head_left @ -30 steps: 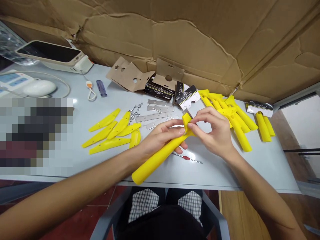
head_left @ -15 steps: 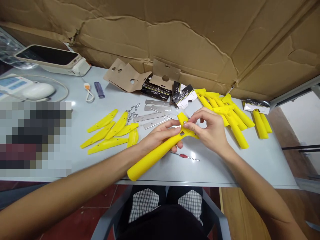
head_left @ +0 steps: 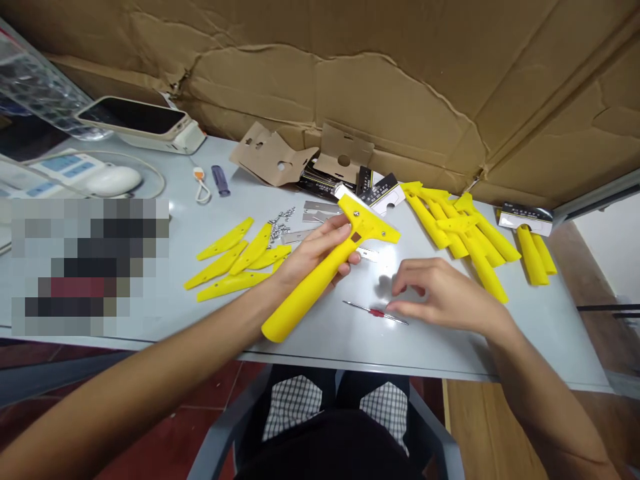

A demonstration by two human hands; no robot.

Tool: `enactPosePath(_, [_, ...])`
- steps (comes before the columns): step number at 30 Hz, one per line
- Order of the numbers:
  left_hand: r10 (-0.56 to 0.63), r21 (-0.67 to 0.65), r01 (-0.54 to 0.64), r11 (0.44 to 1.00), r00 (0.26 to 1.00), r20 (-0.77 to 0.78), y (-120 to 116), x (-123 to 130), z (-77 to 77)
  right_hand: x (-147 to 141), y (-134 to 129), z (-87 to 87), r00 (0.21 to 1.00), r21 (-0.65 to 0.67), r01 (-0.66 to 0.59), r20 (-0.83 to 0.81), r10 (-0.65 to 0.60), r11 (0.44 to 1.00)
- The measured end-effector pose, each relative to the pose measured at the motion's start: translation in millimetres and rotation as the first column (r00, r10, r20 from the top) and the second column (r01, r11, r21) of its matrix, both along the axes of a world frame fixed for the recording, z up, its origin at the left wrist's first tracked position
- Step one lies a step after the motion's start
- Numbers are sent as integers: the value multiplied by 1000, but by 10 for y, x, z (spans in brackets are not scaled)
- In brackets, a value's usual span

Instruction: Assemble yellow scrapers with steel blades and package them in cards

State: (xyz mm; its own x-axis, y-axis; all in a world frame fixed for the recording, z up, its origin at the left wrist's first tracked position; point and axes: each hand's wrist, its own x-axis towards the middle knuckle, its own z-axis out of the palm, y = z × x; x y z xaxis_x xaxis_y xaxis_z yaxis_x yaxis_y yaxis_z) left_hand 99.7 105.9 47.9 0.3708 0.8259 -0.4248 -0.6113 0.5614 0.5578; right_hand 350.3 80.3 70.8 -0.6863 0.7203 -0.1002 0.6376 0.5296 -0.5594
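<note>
My left hand [head_left: 325, 250] is wrapped round the neck of a yellow scraper [head_left: 313, 287], whose wide head points up and away. Two screws sit in the head, and a metal blade edge shows along its far side. My right hand [head_left: 435, 293] hovers just right of a thin double-ended screwdriver bit [head_left: 376, 312] with a red middle, its fingers curled apart and holding nothing. Whether the fingertips touch the bit I cannot tell. Beyond the left hand lie flat metal blades [head_left: 320, 210] and a pile of small screws [head_left: 281, 225].
Several yellow clamp plates [head_left: 225, 238] lie left of the screws. More yellow scrapers [head_left: 480, 250] are heaped at the right, beside a carded pair [head_left: 526, 220]. Brown cardboard packaging [head_left: 274, 157] stands at the back. A phone [head_left: 133, 117] and a purple handle [head_left: 220, 181] are at left.
My right hand has let go of the scraper's head and moved down and right to the screwdriver bit. The left hand has raised and turned the scraper slightly.
</note>
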Motion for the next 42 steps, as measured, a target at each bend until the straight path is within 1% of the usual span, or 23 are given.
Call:
enactPosePath(2, [-2, 11, 2, 1000, 1000, 15, -1, -14, -6, -133, -76, -67, 995, -42, -69, 75, 72, 997])
enactPosePath(5, [-17, 35, 17, 999, 1000, 22, -8, -22, -36, -273, -155, -152, 974, -36, -106, 196, 111, 994])
enactPosePath(7, [-21, 39, 21, 999, 1000, 10, -7, -25, -55, -277, -158, -167, 969, -31, -116, 215, 120, 993])
enactPosePath(8, [-22, 40, 22, 999, 1000, 3, -4, -27, -63, -249, -142, -157, 971, -38, -122, 200, 128, 992])
enactPosePath(11, [-32, 48, 33, 998, 999, -16, 5, -31, -89, -81, -34, -73, 989, -114, -125, 70, 133, 986])
enactPosePath(13, [-42, 59, 44, 997, 999, -33, 4, -25, -118, 55, 56, -7, 994, -197, -82, -86, 66, 977])
enactPosePath(14, [-52, 63, 55, 997, 998, -47, -1, -18, -136, 115, 97, 16, 985, -231, -41, -175, 0, 972])
enactPosePath(15, [-66, 64, 71, 995, 996, -64, -11, -7, -156, 164, 130, 29, 961, -254, 0, -268, -71, 967])
enactPosePath(17, [-110, 60, 117, 991, 989, -98, -45, 26, -199, 215, 169, 20, 865, -263, 85, -460, -202, 961])
enactPosePath(19, [-166, 57, 174, 983, 979, -115, -90, 67, -242, 203, 173, -19, 742, -229, 171, -610, -278, 958])
enactPosePath(21, [-217, 65, 226, 972, 970, -112, -136, 106, -279, 145, 150, -60, 642, -172, 261, -704, -304, 950])
enactPosePath(22, [-240, 71, 248, 966, 965, -108, -156, 123, -293, 108, 132, -75, 613, -136, 305, -730, -304, 943])
enactPosePath(24, [-273, 82, 281, 956, 957, -99, -183, 144, -311, 40, 98, -91, 586, -40, 396, -758, -286, 918])
enactPosePath(25, [-282, 83, 290, 953, 955, -98, -191, 150, -313, 13, 83, -95, 588, 19, 441, -762, -272, 897])
enactPosePath(27, [-290, 79, 298, 951, 952, -99, -198, 153, -305, -20, 67, -107, 620, 146, 497, -749, -232, 855])
enactPosePath(29, [-290, 73, 298, 952, 951, -104, -198, 150, -288, -32, 67, -126, 662, 251, 489, -730, -168, 835])
enactPosePath(31, [-297, 68, 304, 950, 949, -104, -197, 146, -274, -32, 75, -147, 682, 316, 455, -725, -98, 832])
enactPosePath(33, [-305, 65, 312, 948, 947, -101, -198, 144, -267, -28, 83, -160, 680, 352, 440, -732, -51, 826])
enactPosePath(35, [-307, 66, 313, 947, 947, -94, -200, 143, -265, -25, 87, -161, 676, 369, 437, -736, -29, 820])
enactPosePath(42, [-300, 72, 307, 949, 950, -91, -208, 148, -261, -48, 95, -166, 704, 414, 444, -710, -24, 795])
